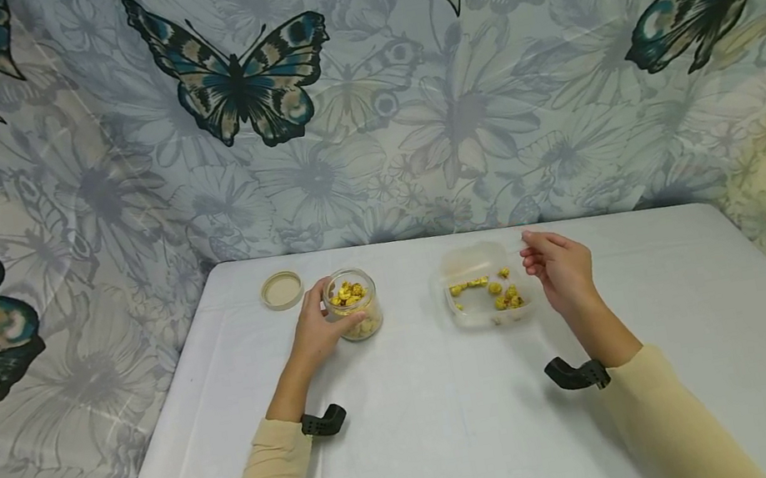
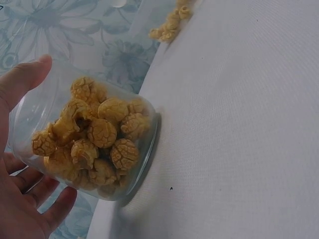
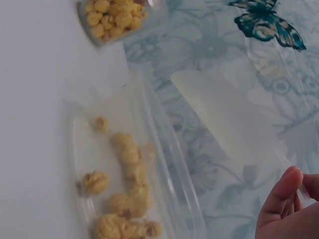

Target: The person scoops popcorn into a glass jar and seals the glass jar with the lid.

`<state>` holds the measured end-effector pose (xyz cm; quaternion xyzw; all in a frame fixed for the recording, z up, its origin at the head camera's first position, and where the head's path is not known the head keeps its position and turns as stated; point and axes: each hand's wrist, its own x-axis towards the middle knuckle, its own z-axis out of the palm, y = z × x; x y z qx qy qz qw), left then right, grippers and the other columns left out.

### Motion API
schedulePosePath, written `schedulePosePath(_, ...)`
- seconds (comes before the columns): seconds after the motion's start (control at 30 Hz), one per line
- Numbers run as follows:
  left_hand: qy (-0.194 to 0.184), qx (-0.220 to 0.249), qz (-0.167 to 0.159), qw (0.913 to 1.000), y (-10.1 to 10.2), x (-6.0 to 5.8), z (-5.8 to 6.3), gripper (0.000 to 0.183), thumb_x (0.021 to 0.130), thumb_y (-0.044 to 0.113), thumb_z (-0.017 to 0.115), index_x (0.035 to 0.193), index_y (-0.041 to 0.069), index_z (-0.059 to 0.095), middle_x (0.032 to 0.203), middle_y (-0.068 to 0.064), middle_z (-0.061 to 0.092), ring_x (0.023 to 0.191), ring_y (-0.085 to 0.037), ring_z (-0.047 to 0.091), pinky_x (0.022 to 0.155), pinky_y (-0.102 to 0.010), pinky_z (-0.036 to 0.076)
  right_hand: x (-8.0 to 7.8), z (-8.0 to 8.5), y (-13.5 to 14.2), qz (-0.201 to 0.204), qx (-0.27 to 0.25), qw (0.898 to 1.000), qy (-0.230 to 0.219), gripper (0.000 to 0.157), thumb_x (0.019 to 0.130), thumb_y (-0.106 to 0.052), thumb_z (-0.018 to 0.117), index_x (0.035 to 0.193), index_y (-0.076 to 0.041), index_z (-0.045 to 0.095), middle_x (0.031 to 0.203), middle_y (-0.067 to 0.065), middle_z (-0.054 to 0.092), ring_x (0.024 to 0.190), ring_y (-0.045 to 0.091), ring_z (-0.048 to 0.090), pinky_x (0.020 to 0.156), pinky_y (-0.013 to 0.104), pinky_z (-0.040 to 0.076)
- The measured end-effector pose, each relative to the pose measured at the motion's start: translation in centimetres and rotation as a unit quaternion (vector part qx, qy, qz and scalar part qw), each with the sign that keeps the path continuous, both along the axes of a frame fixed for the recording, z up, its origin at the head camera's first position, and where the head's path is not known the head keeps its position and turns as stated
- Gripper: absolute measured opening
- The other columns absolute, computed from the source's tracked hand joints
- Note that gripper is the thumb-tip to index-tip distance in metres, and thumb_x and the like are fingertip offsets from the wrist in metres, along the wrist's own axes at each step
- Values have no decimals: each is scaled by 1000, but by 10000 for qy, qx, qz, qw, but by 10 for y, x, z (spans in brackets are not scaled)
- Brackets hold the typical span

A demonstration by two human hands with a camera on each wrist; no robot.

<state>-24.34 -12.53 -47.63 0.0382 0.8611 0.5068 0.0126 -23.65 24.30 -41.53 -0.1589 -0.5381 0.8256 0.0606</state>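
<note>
My left hand (image 1: 317,333) holds an upright glass jar (image 1: 370,321) of yellow caramel popcorn (image 2: 102,132), thumb on one side and fingers on the other. In the right wrist view, my right hand (image 3: 286,206) pinches the thin clear handle of a translucent whitish spatula (image 3: 227,119). Its flat blade carries nothing and is above the table, beside a clear plastic container (image 3: 167,142). Popcorn pieces (image 1: 509,301) lie inside that container, several along one side and a few loose. In the head view, the right hand (image 1: 560,264) is at the container's right edge; the spatula barely shows there.
A round, pale gold lid (image 1: 281,291) lies on the white tablecloth (image 1: 446,431), left of the jar. Butterfly-print fabric (image 1: 368,148) hangs behind the table and to its sides. Black wrist cameras (image 1: 324,421) are strapped to both wrists.
</note>
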Motion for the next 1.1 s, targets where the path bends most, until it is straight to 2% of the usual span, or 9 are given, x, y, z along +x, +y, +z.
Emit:
schedulePosePath(0.4,79,-10,-30,10000,0,0,0,90,79,38,80,150,11,31,147,-13,39,135,-28,41,111,-47,39,2,-17,17,-328,152,9984,-432,10,92,-13,67,83,-10,70,64,0,65,51,8,57,48,16,51)
schedulePosePath(0.63,48,84,-29,9999,1,1,1,89,79,38,81,149,13,32,146,-11,39,135,-27,41,112,-46,38,1,-28,22,-349,218,9973,-610,14,93,-11,66,79,-12,69,61,-1,65,49,7,56,47,15,50)
schedulePosePath(0.9,26,81,-38,10000,0,0,0,92,78,40,81,150,13,31,146,-10,39,134,-26,42,112,-46,38,-1,-38,26,-427,320,9961,-707,10,92,-12,67,82,-11,70,61,-2,65,49,7,56,46,16,50)
schedulePosePath(1.1,-13,48,-10,10000,0,-1,1,93,77,40,82,150,13,32,146,-10,40,133,-26,43,111,-46,39,0,-44,28,-335,264,9963,-749,6,91,-12,68,87,-9,69,61,-2,66,48,7,58,46,16,49)
